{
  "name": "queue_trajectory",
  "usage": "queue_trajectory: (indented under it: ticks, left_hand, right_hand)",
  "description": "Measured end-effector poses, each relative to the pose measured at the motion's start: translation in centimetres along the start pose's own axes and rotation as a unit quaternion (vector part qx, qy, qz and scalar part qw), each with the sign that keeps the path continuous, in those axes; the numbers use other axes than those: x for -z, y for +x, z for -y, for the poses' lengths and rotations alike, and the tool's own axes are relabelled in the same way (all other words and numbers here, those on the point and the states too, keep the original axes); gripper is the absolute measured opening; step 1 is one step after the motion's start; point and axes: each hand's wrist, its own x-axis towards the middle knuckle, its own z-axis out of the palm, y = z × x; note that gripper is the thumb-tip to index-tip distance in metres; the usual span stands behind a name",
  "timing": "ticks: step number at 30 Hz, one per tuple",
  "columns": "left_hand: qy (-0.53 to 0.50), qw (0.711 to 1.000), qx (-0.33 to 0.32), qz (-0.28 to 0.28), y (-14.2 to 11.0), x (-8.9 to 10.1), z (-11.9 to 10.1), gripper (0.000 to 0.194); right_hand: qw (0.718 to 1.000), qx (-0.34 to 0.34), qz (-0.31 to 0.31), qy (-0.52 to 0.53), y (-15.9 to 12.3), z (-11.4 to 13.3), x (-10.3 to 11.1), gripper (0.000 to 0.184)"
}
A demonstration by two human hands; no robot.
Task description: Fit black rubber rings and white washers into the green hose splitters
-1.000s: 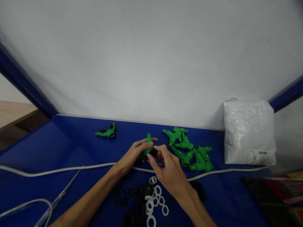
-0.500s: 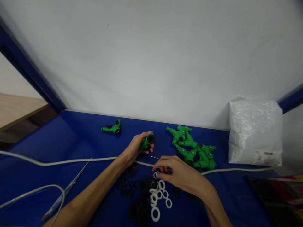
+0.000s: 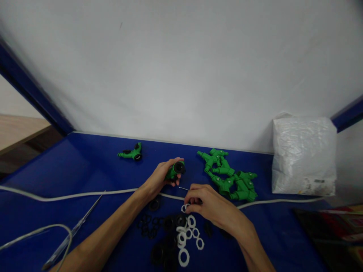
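My left hand (image 3: 161, 173) is closed around a green Y-shaped hose connector (image 3: 171, 172). The connector's round black end faces me. Just to the right, my right hand (image 3: 204, 200) pinches a small white ring (image 3: 184, 208) between thumb and finger. A thin metal pick (image 3: 184, 188) juts from the same hand toward the connector; its rear part is hidden in the palm. Below this hand lie several white rings (image 3: 183, 257), some overlapping. Larger black rings (image 3: 169, 223) and small black rings (image 3: 145, 228) spread to their left on the blue table.
Several green Y connectors (image 3: 224, 184) lie in a group at the right. One with black parts, a green connector (image 3: 132, 153), lies at the back left. A white cable (image 3: 85, 194) crosses the table. A long thin tool (image 3: 76, 229) rests at left, and a white plastic package (image 3: 304, 155) stands right.
The view has shifted slightly. My right thumb and finger have lifted the small white ring a little off the pile. My left hand still holds the connector, turned slightly.
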Motion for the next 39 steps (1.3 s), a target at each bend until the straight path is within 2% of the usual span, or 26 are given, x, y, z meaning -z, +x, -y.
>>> queue_trajectory:
  ticks: [5, 8, 13, 17, 20, 29, 35, 39]
  left_hand:
    - [0.014, 1.0, -0.002, 0.017, -0.1, 0.0, 0.0, 0.059]
    - [0.033, 0.999, -0.011, 0.028, -0.3, 0.1, -0.2, 0.059]
    - [0.074, 0.996, -0.029, 0.043, -0.6, -0.1, -0.6, 0.055]
    - [0.103, 0.993, -0.021, 0.048, -0.6, -0.3, -0.5, 0.051]
    - [0.118, 0.991, -0.022, 0.056, -0.5, -0.3, -0.3, 0.05]
    - [0.12, 0.991, -0.019, 0.06, -0.3, -0.1, 0.0, 0.05]
    - [0.113, 0.992, -0.013, 0.052, -0.4, -0.2, 0.0, 0.048]
    - [0.106, 0.993, -0.015, 0.056, -0.4, -0.4, -0.1, 0.053]
  right_hand:
    - [0.999, 0.019, -0.019, 0.043, -0.2, 0.6, 0.3, 0.005]
    - [0.991, 0.039, -0.065, 0.112, -0.3, 1.0, 0.8, 0.006]
    - [0.952, 0.011, -0.197, 0.234, 0.0, 0.6, 1.4, 0.014]
    - [0.92, -0.016, -0.247, 0.305, 0.5, 0.3, 1.1, 0.021]
    - [0.912, -0.007, -0.256, 0.319, 0.8, 0.5, 0.7, 0.024]
    - [0.919, 0.009, -0.268, 0.289, 1.1, 1.3, 0.1, 0.026]
    - [0.904, 0.018, -0.284, 0.319, 1.5, 0.6, -0.5, 0.03]
    - [0.916, 0.02, -0.253, 0.311, 1.5, 0.6, -0.6, 0.031]
